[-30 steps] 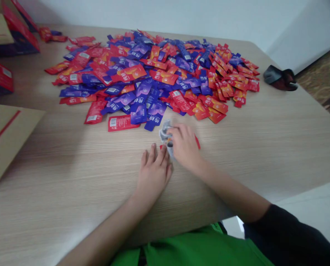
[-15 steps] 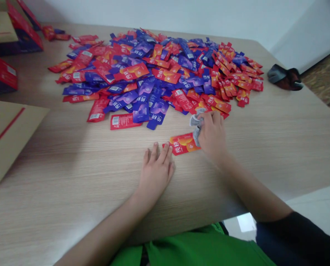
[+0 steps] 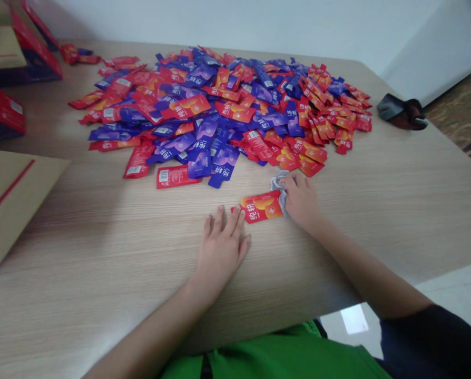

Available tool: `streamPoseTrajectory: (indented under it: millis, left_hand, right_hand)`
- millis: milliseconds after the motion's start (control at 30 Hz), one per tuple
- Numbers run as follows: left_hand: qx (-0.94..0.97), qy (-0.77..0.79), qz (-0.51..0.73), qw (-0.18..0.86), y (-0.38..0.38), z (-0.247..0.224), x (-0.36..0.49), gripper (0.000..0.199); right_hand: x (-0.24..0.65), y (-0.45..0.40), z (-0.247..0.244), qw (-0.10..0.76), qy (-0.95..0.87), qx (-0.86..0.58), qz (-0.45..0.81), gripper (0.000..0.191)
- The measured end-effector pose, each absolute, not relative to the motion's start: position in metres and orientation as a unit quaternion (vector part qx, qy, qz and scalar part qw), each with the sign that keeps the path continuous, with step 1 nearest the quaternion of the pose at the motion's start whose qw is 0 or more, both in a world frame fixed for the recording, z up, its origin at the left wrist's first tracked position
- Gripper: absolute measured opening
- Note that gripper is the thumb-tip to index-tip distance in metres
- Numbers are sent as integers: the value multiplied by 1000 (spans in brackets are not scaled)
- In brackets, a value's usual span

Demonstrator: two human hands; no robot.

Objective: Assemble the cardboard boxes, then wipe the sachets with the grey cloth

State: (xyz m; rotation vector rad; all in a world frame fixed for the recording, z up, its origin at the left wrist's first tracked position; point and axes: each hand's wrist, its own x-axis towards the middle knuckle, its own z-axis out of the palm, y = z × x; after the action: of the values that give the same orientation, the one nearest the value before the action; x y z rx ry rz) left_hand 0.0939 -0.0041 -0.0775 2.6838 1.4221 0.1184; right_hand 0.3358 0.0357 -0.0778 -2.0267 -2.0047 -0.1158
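A red and orange packet lies flat on the wooden table. My left hand rests with fingers spread, its fingertips on the packet's left end. At the packet's right end, my right hand has its fingers closed on a crumpled grey cloth, which touches the packet. Just beyond the hands spreads a large heap of red and purple packets. One red packet lies at the heap's near edge.
Red and purple boxes stand at the far left, with a tan cardboard flap reaching over the table. A dark, crumpled item lies by the right edge. A white wall rises behind.
My right hand and the cloth have shifted slightly toward me at the packet's right end. My left hand has stayed on the packet's left end.
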Motion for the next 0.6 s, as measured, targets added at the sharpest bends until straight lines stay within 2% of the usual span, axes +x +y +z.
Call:
streamPoseTrajectory:
  millis: [200,367,467,600]
  left_hand:
    - [883,467,42,38,-5,-78,94,54]
    - [884,464,29,35,-4,-77,95,48]
    - [884,464,34,37,-4,-76,96,52]
    - [883,467,32,41,-3,-75,96,54]
  right_hand:
    - [288,41,-55,228,-717,-657,-49,35]
    - [242,47,-71,149,-797,-586,-16,29]
    - [258,45,-81,124,-776,-618,-26,31]
    - [308,39,-86,142,-729,-669,-27,37]
